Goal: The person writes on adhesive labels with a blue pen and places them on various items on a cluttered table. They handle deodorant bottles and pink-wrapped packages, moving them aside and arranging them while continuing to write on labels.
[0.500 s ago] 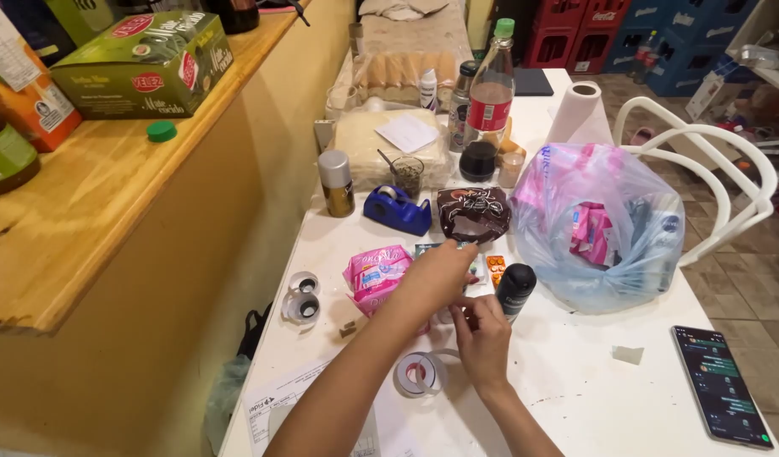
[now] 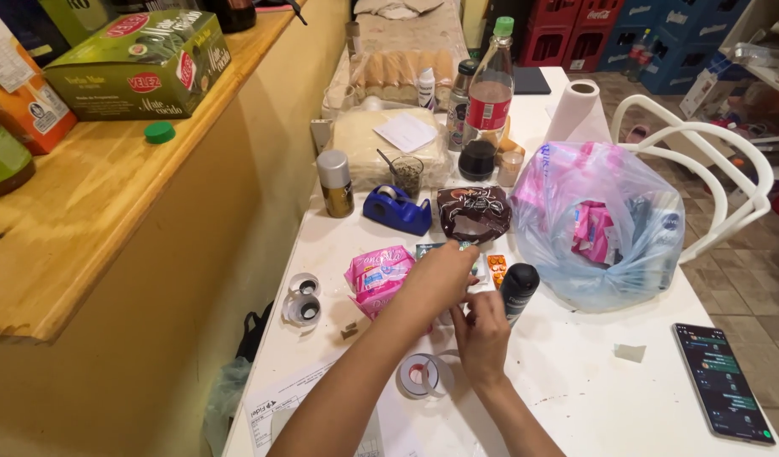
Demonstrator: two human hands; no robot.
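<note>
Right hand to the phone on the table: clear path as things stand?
Probably yes. The right hand is at mid-table, and the phone lies flat to its right. Only bare table and a small paper scrap lie between.

Colours on the white table (image 2: 575, 372)

Near the middle lie a pink patterned packet (image 2: 378, 275), a black roll-on bottle (image 2: 518, 288) and an orange blister strip (image 2: 497, 269). Farther off sit a blue tape dispenser (image 2: 396, 208), a dark brown pouch with pale markings (image 2: 474, 211) and a silver-and-gold can (image 2: 335, 183). Right, a translucent bluish bag (image 2: 609, 228) shows pink inside. Far left, a green box (image 2: 140, 63) rests on a light wooden shelf (image 2: 85, 220).
</note>
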